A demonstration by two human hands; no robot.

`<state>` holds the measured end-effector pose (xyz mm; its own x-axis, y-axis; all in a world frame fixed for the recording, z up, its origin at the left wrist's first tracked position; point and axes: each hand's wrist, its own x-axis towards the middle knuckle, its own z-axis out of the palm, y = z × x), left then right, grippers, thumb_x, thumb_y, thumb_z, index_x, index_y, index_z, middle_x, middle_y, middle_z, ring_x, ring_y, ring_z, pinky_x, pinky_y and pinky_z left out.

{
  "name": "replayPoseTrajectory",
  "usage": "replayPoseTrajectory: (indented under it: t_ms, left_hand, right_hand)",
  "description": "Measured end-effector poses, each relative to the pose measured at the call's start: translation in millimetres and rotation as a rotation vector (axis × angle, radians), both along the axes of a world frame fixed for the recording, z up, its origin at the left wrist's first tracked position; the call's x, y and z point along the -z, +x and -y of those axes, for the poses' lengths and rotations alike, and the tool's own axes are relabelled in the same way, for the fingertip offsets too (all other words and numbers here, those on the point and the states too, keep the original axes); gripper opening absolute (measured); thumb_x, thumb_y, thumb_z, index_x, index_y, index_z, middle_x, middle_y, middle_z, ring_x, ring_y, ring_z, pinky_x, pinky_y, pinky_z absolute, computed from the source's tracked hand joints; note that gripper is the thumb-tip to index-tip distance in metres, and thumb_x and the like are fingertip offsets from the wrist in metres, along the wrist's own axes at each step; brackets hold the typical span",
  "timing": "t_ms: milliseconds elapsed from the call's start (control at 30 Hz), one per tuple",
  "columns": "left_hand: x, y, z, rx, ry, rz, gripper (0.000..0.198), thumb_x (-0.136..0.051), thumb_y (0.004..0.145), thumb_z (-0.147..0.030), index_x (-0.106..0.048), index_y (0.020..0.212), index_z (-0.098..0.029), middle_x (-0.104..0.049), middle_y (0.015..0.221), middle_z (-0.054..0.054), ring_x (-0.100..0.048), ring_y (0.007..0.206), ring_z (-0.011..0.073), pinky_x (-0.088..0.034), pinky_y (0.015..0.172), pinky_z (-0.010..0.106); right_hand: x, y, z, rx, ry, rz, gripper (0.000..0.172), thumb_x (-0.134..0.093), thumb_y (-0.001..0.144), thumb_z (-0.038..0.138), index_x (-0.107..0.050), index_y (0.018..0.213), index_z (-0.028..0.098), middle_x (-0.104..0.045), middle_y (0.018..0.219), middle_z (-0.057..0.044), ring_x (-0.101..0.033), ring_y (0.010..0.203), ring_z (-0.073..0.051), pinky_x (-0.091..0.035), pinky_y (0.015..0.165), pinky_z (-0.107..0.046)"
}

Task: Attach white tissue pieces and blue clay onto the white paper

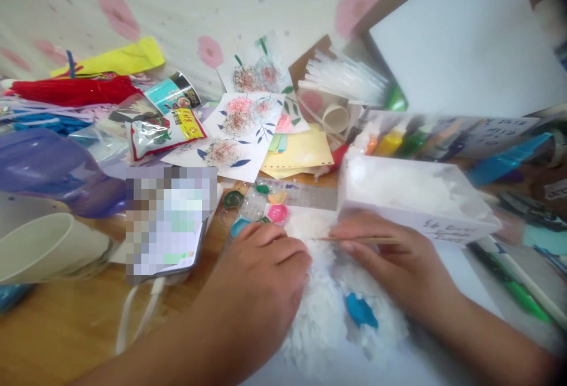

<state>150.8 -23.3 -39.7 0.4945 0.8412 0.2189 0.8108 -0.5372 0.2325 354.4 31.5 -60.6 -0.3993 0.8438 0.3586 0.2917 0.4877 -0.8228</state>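
In my right hand (390, 256) a thin wooden stick (323, 239) is pinched, lying almost level with its tip pointing left. My left hand (270, 273) is closed, its fingers curled down at the edge of white fluffy tufts (316, 309) that look like cotton. Whatever those fingers grip is hidden under them. The tufts lie on a white sheet of paper (274, 368), and a blue patch (361, 310) shows among them. Just beyond my left fingers is a clear paint palette (254, 204) with pink, green and blue wells.
A white box (416, 220) of fluffy white material stands behind my right hand. Paint bottles (392, 140) line up beyond it. On the left are a phone (172, 232) with a white cable, a tilted paper cup (44, 250) and a purple container (57, 167). Flower-print papers (261, 161) lie behind.
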Motion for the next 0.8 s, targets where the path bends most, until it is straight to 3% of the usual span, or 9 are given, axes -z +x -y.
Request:
replayPoseTrajectory:
  t_ms: [100,267,533,800]
  left_hand:
    - [-1.9,-0.9,-0.3,-0.007,-0.008,0.013,0.019,-0.047,0.087,-0.02,-0.065,0.08,-0.021,-0.064,0.084,0.003,-0.052,0.084,0.0205,-0.043,0.08,0.039]
    - [-0.8,-0.6,-1.0,-0.022,-0.004,0.03,0.016,-0.049,0.087,-0.024,-0.065,0.087,-0.021,-0.063,0.104,0.002,-0.051,0.094,0.0227,-0.041,0.087,0.041]
    - [-3.3,0.6,-0.1,-0.029,-0.059,0.041,0.019,-0.047,0.089,-0.025,-0.065,0.088,-0.022,-0.065,0.093,0.002,-0.052,0.092,0.0219,-0.042,0.085,0.042]
    - [-1.1,-3.7,0.5,0.03,-0.021,0.049,0.02,-0.052,0.087,-0.026,-0.065,0.102,-0.021,-0.065,0.114,0.001,-0.052,0.112,0.0228,-0.035,0.104,0.042]
  right_hand:
    - [-0.2,-0.8,1.8,-0.036,-0.013,0.013,0.011,-0.062,0.082,0.025,-0.069,0.088,0.031,-0.072,0.089,-0.001,-0.067,0.085,-0.021,-0.057,0.075,-0.037]
    - [-1.3,-0.8,1.6,0.005,0.028,0.01,0.012,-0.061,0.083,0.023,-0.069,0.088,0.029,-0.072,0.088,-0.001,-0.067,0.083,-0.02,-0.056,0.074,-0.035]
    - [4.0,0.4,-1.3,0.022,0.091,-0.018,0.013,-0.061,0.083,0.02,-0.07,0.09,0.027,-0.072,0.087,-0.001,-0.067,0.082,-0.018,-0.056,0.072,-0.032]
    - [-0.3,5.0,1.9,0.063,0.096,-0.04,0.012,-0.064,0.079,0.018,-0.071,0.085,0.025,-0.074,0.084,0.0,-0.068,0.077,-0.016,-0.057,0.07,-0.027]
